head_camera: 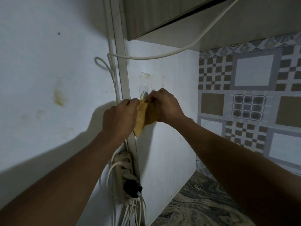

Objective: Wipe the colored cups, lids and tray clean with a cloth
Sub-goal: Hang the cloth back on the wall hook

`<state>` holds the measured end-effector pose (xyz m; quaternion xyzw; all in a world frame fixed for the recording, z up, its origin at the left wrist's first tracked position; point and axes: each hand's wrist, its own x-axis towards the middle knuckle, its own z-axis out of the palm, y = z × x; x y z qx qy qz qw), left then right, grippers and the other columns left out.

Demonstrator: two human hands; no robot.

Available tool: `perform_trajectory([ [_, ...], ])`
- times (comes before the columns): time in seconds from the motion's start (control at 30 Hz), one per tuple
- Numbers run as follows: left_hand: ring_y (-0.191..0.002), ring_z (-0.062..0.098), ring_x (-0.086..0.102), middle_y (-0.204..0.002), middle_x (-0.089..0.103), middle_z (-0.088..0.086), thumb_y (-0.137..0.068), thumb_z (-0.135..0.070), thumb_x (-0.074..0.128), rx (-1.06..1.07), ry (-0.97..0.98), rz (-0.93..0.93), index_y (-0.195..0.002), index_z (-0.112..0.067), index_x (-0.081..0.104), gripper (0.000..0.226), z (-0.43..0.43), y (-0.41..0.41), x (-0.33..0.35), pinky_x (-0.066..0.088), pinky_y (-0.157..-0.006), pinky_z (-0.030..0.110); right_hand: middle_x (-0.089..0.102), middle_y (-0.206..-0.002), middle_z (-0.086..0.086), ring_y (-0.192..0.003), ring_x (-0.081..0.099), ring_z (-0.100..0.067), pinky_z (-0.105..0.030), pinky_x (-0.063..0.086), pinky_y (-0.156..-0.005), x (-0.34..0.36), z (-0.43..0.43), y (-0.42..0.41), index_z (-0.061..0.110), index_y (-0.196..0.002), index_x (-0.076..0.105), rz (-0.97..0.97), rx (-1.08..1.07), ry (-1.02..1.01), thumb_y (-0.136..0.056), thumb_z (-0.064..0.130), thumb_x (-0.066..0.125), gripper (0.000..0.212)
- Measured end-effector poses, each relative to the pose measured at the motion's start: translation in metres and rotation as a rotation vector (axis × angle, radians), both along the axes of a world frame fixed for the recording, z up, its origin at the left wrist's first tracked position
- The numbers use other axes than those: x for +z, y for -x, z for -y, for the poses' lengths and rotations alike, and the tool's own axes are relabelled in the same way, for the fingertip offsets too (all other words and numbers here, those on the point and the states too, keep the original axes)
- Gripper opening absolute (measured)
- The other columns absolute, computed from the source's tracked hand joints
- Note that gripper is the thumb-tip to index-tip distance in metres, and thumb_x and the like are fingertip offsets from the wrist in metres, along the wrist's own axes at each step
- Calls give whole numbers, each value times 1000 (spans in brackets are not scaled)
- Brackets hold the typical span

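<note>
Marbled stone countertop point(203, 201), grey and cream swirls, sits at the bottom right, nearest the camera. Beside it on the left, low on the wall, a white power strip point(123, 170) hangs upright with a black plug point(132, 187) in it and a bundle of white cords point(133, 212) trailing below. Both bare forearms reach up and away from the camera toward the pale wall point(48, 70), which shows yellowish stains on its left side. A white conduit point(121, 62) runs up the wall, and a white cable point(162, 56) loops across it toward the cabinet point(162, 15) overhead. On the right, patterned tiles point(252, 98) in grey, beige and white squares cover the back wall.

Now to the hands. The left hand point(121, 117) is curled, fingers pinched on the left edge of a yellow cloth point(145, 118). The right hand point(164, 106) grips the cloth's top right part, fingers closed tight over it. The cloth hangs between the two hands, touching both, its lower corner drooping just below the left hand. It is held right up against the wall, at a clear stick-on hook point(145, 88) just above the knuckles; the hook's metal tip shows right beside the right hand's fingertips. Whether the cloth is looped on the hook cannot be told, since the fingers hide that spot. Cups, lids and tray are out of the picture.
</note>
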<state>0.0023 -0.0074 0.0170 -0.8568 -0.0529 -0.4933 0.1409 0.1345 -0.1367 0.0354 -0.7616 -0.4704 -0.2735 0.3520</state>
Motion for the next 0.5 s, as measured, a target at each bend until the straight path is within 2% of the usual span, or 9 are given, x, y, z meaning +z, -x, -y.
perform_trajectory([
  [0.07, -58, 35, 63, -77, 66, 10, -94, -18, 65, 0, 30, -12, -97, -9, 68, 10, 6, -1, -6, 49, -50, 35, 66, -91, -3, -80, 59, -21, -31, 50, -72, -11, -2, 0, 18, -97, 69, -179, 85, -119, -89, 12, 48, 23],
  [0.17, -69, 35, 64, -82, 67, 7, -97, -26, 55, -17, 189, -41, -99, -12, 67, 18, 19, -5, -19, 46, -56, 34, 74, -92, 1, -84, 68, -16, -29, 55, -75, -22, 0, 3, 18, -96, 73, -468, 197, -218, -91, 6, 49, 28],
  [0.27, -75, 29, 66, -89, 70, 1, -98, -26, 52, -72, 333, -27, -112, -20, 66, 22, 32, -8, -38, 44, -59, 31, 75, -97, 3, -88, 71, -12, -24, 57, -82, -29, 9, 11, 19, -101, 76, -584, 287, -266, -94, 5, 49, 31],
  [0.33, -74, 26, 66, -89, 69, -2, -96, -25, 52, -86, 408, -1, -123, -26, 62, 28, 38, -8, -50, 47, -60, 31, 75, -103, 4, -90, 70, -6, -17, 54, -84, -35, 16, 18, 19, -110, 75, -647, 344, -285, -97, 6, 48, 32],
  [0.4, -69, 19, 60, -84, 66, -5, -95, -24, 52, -92, 461, 13, -132, -30, 54, 37, 44, -8, -62, 42, -56, 27, 74, -112, 5, -95, 66, -2, -15, 51, -87, -42, 23, 23, 19, -119, 73, -683, 356, -298, -100, 10, 49, 32],
  [0.43, -66, 16, 57, -81, 65, -6, -95, -24, 53, -93, 477, 11, -131, -29, 54, 37, 49, -7, -70, 39, -53, 25, 73, -115, 5, -97, 64, -2, -16, 50, -86, -46, 25, 25, 19, -122, 71, -701, 346, -307, -101, 12, 49, 32],
  [0.5, -64, 14, 59, -79, 65, -6, -96, -28, 53, -86, 507, -5, -118, -24, 59, 23, 57, -7, -84, 39, -51, 24, 71, -117, 4, -96, 62, -2, -18, 47, -82, -55, 28, 29, 18, -124, 71, -727, 320, -320, -101, 14, 49, 31],
])
